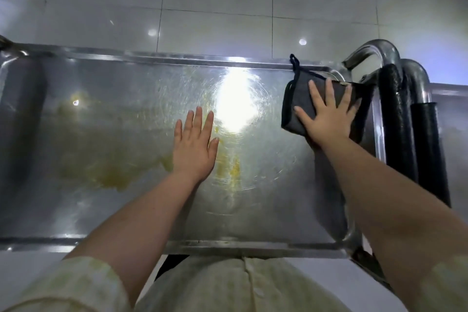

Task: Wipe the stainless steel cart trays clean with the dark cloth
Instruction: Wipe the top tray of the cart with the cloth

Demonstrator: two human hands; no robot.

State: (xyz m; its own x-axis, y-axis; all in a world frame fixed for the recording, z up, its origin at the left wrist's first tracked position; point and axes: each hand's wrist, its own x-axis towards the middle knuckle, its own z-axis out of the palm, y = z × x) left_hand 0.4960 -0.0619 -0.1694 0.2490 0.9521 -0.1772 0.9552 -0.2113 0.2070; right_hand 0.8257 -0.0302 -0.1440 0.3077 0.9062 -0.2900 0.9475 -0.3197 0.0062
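Observation:
A long stainless steel cart tray [126,210] fills the middle of the head view, with yellowish smears [114,177] across its left and centre. A folded dark grey cloth [296,106] with a hanging loop lies in the tray's far right corner. My right hand [326,116] presses flat on the cloth with its fingers spread. My left hand [195,144] lies flat on the bare tray near the centre, fingers straight, holding nothing.
The cart's curved steel handle [372,50] with black foam grips [397,121] rises at the tray's right end. A second tray edge [448,91] shows beyond it. Glossy grey floor tiles [215,7] lie past the far rim. A bright light glare [238,101] sits on the tray.

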